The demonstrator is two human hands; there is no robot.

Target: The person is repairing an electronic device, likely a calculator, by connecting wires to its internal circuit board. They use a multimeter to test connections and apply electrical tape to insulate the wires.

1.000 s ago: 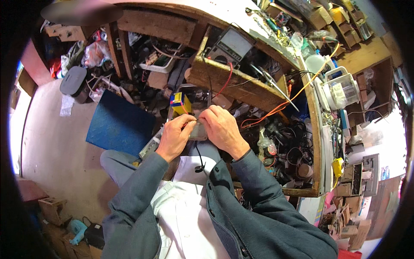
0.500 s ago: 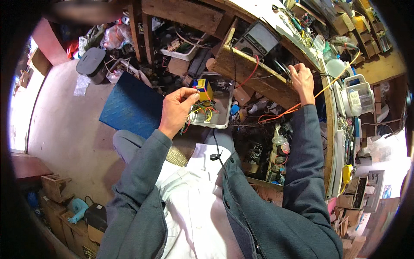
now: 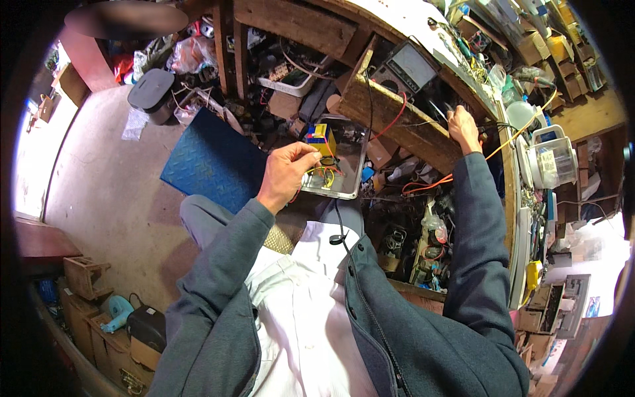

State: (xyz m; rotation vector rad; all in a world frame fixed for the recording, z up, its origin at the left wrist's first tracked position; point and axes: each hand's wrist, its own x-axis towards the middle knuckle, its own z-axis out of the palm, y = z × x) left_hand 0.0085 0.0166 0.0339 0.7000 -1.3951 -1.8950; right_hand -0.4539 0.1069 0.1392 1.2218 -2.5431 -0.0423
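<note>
My left hand (image 3: 289,173) is closed in a pinch on thin wires beside a yellow and blue box-shaped part (image 3: 321,139). Red, green and yellow wires (image 3: 322,176) trail below the fingertips over an open metal case (image 3: 340,194), which holds the yellow part. Farther right, my right hand (image 3: 464,129) reaches over the edge of a wooden drawer (image 3: 397,122), its fingers bent together. Whatever they grip is too small and dark to tell. A shiny slim metal piece (image 3: 437,110) lies close to those fingers. Inside the drawer sits a dark analog meter (image 3: 407,68).
A blue textured sheet (image 3: 215,159) leans left of the case. Orange cables (image 3: 428,184) hang beneath my right forearm. The cluttered bench (image 3: 486,99) curves along the right, with a clear plastic jug (image 3: 554,162) at its side. A dark bin (image 3: 152,96) stands at back left.
The whole view has shifted slightly, moving the scene right and down. My right fingers have dipped lower toward the drawer. My left fingertips have come nearer the wires by the yellow part.
</note>
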